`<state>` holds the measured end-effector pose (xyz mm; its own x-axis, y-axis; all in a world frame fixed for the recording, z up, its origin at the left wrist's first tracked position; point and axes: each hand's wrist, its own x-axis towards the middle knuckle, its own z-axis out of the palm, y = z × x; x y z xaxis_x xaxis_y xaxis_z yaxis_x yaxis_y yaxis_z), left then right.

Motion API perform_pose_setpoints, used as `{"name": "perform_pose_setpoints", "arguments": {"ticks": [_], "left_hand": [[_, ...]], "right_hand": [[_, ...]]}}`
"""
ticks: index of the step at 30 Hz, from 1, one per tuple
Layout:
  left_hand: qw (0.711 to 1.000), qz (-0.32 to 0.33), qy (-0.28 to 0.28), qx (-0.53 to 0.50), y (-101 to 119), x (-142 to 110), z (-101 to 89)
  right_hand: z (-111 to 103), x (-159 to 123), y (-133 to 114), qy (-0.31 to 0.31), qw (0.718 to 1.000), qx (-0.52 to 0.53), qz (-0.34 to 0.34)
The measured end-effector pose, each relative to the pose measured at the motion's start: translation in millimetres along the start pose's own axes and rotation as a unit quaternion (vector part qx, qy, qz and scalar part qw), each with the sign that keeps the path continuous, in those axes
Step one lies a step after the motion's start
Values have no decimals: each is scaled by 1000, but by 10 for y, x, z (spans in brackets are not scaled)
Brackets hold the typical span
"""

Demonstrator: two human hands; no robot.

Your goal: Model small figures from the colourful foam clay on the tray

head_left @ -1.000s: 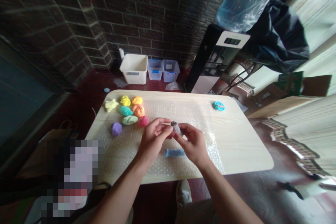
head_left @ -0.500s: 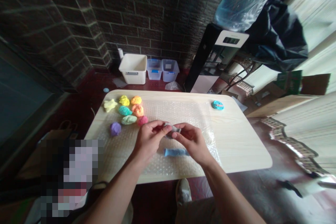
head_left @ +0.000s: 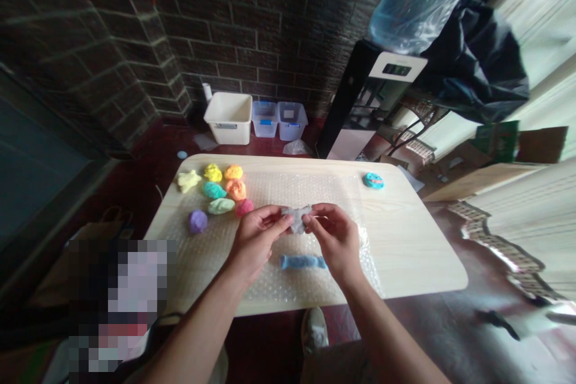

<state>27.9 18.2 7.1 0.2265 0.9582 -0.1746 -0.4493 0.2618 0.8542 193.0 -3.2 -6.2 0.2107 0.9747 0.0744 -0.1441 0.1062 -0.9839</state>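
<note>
A small grey lump of modelling clay (head_left: 297, 221) is held up over the table between both hands. My left hand (head_left: 257, 239) pinches its left end between thumb and fingers. At the other end, my right hand (head_left: 338, 240) pinches it the same way. Below the hands, a flat blue strip of clay (head_left: 302, 261) lies on bubble wrap (head_left: 265, 288), its right end touching the outline of my right hand. Several coloured clay lumps sit to the left, among them a pink lump (head_left: 244, 208) near my left hand, a pale green lump (head_left: 221, 206) and a purple lump (head_left: 198, 221).
A round turquoise clay piece with a pink band (head_left: 374, 180) lies at the table's (head_left: 418, 252) far right. Behind the table, a white bin (head_left: 229, 126) and two clear tubs (head_left: 291, 123) stand on the floor, beside a water dispenser (head_left: 360, 108).
The grey clay has become wider and flatter, with more of it showing. My right hand has shifted slightly right, its fingers more raised. My left hand has barely moved.
</note>
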Motion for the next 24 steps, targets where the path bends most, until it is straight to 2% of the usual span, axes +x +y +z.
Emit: {"name": "perform_pose_setpoints", "arguments": {"ticks": [2,5,8,11,14,16,20,24], "left_hand": [[999,19,31,10,-26,-3,18],[998,33,44,18,-80,0,23],[998,28,38,28,-97,-1,8],[1000,8,-3,-6,-54,-18,5],[998,2,-42,-42,-18,-39,10],[999,26,-38,5,-37,-42,-1],[982,113,20,153,-131,-11,-77],[977,117,-61,168,-121,10,-128]], "right_hand": [[-4,-41,17,11,995,-84,-47],[-19,-93,47,-35,986,-149,-70],[-18,-99,51,-62,990,-122,-38],[-1,-74,26,-79,994,-69,1],[1,-55,23,-81,995,-57,-2],[-16,-51,46,-75,994,-78,-21],[-70,-43,83,-76,985,-138,-74],[-103,-20,56,-99,983,-135,-72]]}}
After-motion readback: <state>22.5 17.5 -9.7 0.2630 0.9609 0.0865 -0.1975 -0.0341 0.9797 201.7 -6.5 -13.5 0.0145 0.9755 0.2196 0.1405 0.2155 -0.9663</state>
